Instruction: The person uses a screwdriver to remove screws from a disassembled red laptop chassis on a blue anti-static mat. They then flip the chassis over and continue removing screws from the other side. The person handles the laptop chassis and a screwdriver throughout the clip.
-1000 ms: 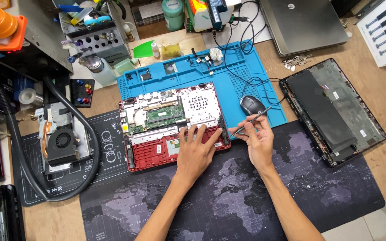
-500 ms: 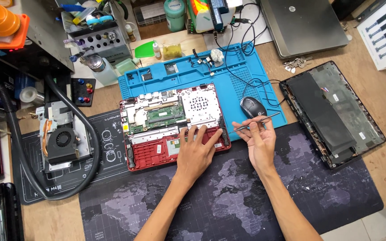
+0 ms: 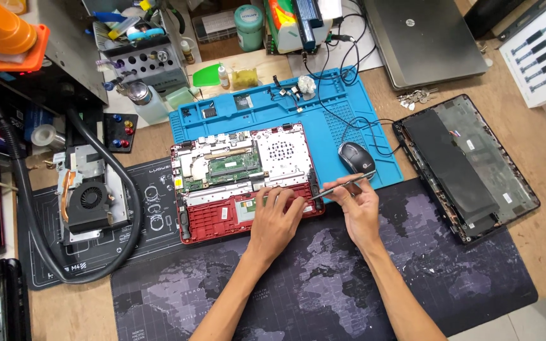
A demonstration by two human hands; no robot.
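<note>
Two hands: right grips tweezers pointing down-left at red laptop; left presses it, open.

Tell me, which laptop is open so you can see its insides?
The red laptop base under the left hand and the right hand: its green board and metal parts show. The grey laptop at the back is shut, lid down.

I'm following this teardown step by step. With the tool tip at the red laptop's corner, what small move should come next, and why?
Probably seat the screwdriver tip squarely at the lower right corner of the opened red laptop. The right hand holds the tool slanted there, and the left hand lies flat on the chassis, steadying it.
</note>
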